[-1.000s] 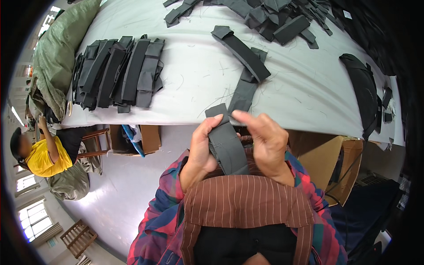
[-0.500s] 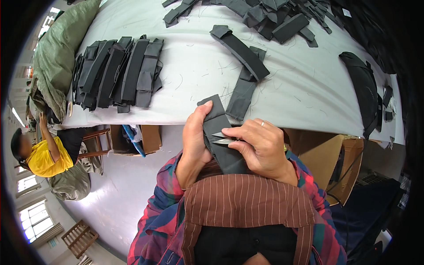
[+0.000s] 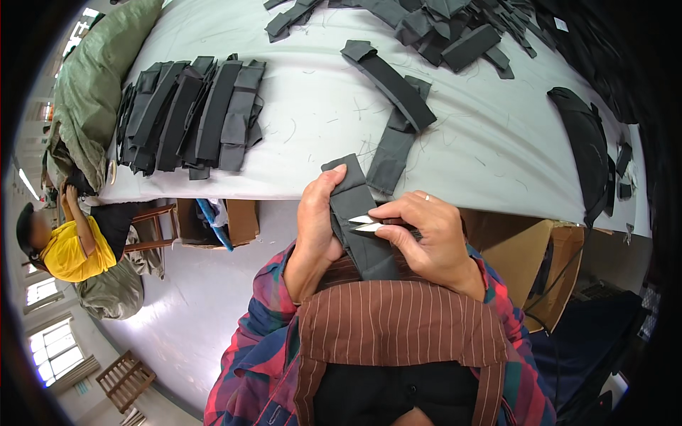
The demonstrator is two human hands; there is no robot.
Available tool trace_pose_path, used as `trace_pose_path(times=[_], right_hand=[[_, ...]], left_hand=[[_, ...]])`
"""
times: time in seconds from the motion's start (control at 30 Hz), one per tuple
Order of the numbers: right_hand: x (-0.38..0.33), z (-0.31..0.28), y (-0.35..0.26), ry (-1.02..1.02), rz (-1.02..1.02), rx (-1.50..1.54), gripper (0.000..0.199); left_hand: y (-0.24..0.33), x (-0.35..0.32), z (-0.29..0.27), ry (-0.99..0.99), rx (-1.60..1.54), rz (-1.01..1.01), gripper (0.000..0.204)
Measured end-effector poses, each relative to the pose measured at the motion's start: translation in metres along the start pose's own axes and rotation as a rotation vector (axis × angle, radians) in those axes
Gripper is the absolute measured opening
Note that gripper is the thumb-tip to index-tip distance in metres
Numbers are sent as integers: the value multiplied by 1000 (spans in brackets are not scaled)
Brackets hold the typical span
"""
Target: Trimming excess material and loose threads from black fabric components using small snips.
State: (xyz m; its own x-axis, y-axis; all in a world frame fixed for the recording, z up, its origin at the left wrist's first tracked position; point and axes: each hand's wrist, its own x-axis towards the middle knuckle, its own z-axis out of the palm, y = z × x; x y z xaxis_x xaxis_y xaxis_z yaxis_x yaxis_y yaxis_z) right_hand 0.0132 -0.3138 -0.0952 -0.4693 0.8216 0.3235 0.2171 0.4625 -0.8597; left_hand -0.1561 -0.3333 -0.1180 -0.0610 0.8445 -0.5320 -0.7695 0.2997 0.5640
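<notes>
My left hand [image 3: 317, 224] is closed on a dark grey folded fabric strip [image 3: 355, 206], its thumb pressing near the strip's upper end. The strip hangs slantwise off the table's front edge, its lower end close to my apron. In my right hand [image 3: 430, 234] I grip small thread snips [image 3: 366, 224]. Their two bright blades stand slightly apart over the strip's middle, pointing left. Whether a thread lies between the blades is too small to tell. Just beyond my hands, two crossed dark strips [image 3: 394, 106] lie on the white-covered table [image 3: 305, 170].
A row of stacked strips [image 3: 188, 117] lies at the table's left, and a loose heap of them [image 3: 447, 32] at the back. A black curved piece [image 3: 579, 142] rests at right. Cardboard boxes [image 3: 508, 248] stand below the edge. A person in yellow [image 3: 78, 248] sits at far left.
My right hand and the snips have shifted slightly right, while the blades stay over the strip. My left hand keeps its hold on the strip.
</notes>
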Motion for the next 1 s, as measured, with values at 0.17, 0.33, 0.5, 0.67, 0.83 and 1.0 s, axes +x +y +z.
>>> trace_pose_path(times=[0.17, 0.33, 0.5, 0.67, 0.83, 1.0], right_hand=[[1, 5, 3, 22, -123, -170, 18], [10, -7, 5, -84, -172, -250, 17], [19, -21, 10, -198, -171, -201, 13], [21, -32, 12, -145, -117, -183, 12], [15, -29, 10, -186, -113, -97, 15], [13, -27, 13, -191, -184, -173, 17]], left_hand=[[-5, -3, 4, -15, 27, 2, 20], [-3, -7, 12, 6, 47, -52, 19], [-4, -5, 11, -40, 47, -90, 21], [-3, -8, 16, -23, 99, -61, 23], [-7, -5, 11, -68, 91, -54, 25], [-4, -9, 14, -151, 114, -63, 27]])
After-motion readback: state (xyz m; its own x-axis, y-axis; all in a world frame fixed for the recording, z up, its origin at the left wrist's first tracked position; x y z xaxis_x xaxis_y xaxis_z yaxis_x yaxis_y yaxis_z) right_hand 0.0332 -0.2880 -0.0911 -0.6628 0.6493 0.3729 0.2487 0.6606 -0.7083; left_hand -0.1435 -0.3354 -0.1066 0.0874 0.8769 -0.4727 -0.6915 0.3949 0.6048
